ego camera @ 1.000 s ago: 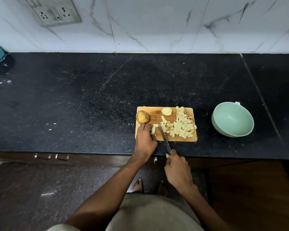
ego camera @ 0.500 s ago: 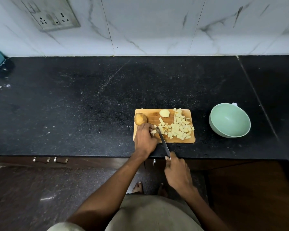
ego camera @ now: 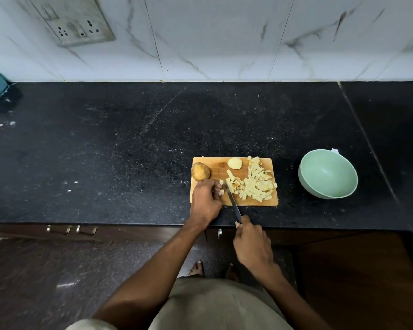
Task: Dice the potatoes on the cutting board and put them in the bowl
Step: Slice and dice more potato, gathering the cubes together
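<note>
Right now the left hand point(ego camera: 205, 198) pinches small potato pieces point(ego camera: 221, 187) on the cutting board point(ego camera: 234, 202); the right hand point(ego camera: 252, 244) grips the knife point(ego camera: 234, 206), blade angled just right of those fingers, the bowl point(ego camera: 328, 173) well apart rightward.

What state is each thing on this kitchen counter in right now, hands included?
Whole potato: unpeeled, uncut, at the board's left edge.
Peeled potato piece: uncut.
Diced potato: heaped on the cutting board.
Bowl: empty, upright.
Knife: blade among the pieces.
Left hand: holds potato pieces.
Right hand: grips the knife.
</note>
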